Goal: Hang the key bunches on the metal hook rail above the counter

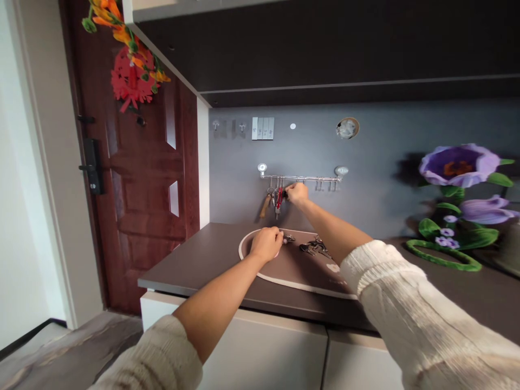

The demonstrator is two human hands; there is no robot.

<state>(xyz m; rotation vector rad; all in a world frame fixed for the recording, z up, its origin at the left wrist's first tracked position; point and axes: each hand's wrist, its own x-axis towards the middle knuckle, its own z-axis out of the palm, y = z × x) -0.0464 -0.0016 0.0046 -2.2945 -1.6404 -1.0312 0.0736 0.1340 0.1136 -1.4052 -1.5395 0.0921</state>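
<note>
My right hand point(298, 194) is raised to a metal hook rail point(300, 177) on the grey wall. Its fingers pinch a small dark piece, seemingly keys, just under the hooks. Beside those fingertips hang a red key holder point(279, 198) and a set of keys with a tan tag point(265, 206). Lower down, my left hand point(266, 244) is closed over the brown mat point(292, 276), with a small bunch of keys point(288, 238) at its fingertips. More keys point(314, 247) lie on the mat to the right. My palms and most fingertips are hidden.
Purple artificial flowers point(459, 165) stand at the right of the dark counter point(195, 260). A dark cabinet point(325, 49) overhangs the space above. A brown door point(142, 179) is at left. Labelled strips point(262, 128) and clear hooks point(242, 127) are on the wall.
</note>
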